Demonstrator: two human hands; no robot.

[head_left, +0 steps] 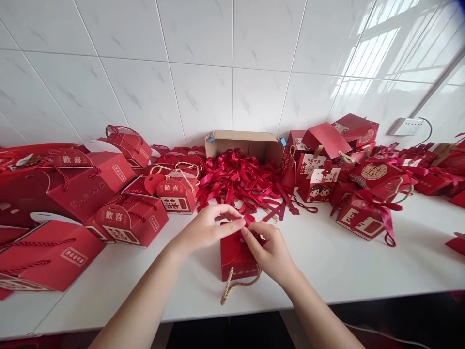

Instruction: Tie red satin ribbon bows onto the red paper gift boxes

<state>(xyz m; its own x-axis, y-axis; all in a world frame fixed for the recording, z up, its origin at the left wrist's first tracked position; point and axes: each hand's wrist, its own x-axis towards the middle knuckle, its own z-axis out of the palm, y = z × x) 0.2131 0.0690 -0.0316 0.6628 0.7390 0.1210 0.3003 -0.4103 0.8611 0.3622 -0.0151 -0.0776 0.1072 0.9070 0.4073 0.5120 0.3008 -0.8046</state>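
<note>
A small red gift box (pixel 236 254) sits before me on the white table, a beige twisted-rope handle (pixel 236 286) hanging over its near side. Above its top, my left hand (pixel 214 225) comes in from the left, thumb and index finger pinched together on a red ribbon (pixel 249 220). From the right, my right hand (pixel 272 249) meets it, its thumb tip nearly touching the left fingertips and its fingers closed on the same ribbon. Part of the box top is hidden behind both hands. Just beyond lies a heap of loose red ribbons (pixel 236 177).
An open cardboard box (pixel 247 143) stands against the tiled wall, ribbons spilling from it. Red boxes with rope handles (pixel 132 218) crowd the left. Stacked boxes (pixel 319 184) and a ribbon-tied box (pixel 365 215) are on the right. A wall socket (pixel 405 127) is at far right.
</note>
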